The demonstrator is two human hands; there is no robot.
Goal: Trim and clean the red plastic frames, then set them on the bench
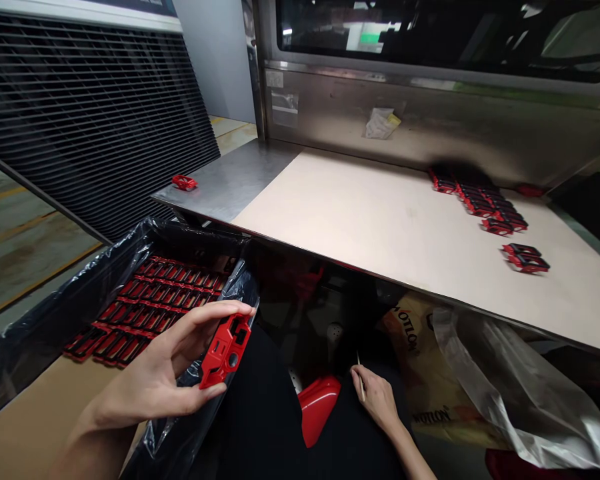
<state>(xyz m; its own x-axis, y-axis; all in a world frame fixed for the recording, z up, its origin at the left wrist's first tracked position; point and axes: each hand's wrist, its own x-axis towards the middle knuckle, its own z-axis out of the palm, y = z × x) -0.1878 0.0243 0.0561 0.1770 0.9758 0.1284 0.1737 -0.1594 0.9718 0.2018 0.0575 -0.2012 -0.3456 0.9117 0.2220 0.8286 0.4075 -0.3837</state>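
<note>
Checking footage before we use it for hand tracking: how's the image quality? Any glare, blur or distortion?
Head view: wide-angle bowing bends lines toward the frame edges, notably the louvred grille. Glare streaks the stainless panel above the white-topped table, and the area beneath the table is dim. The red part in the left hand looks sharp, with no obvious motion blur.

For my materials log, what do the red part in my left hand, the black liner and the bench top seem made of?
The red part looks like glossy moulded plastic: smooth, even colour, though paint can't be ruled out. The black liner seems thin plastic film: creased and shiny. The bench top is a pale matte board, perhaps laminate, beside dull-sheened steel.
</note>
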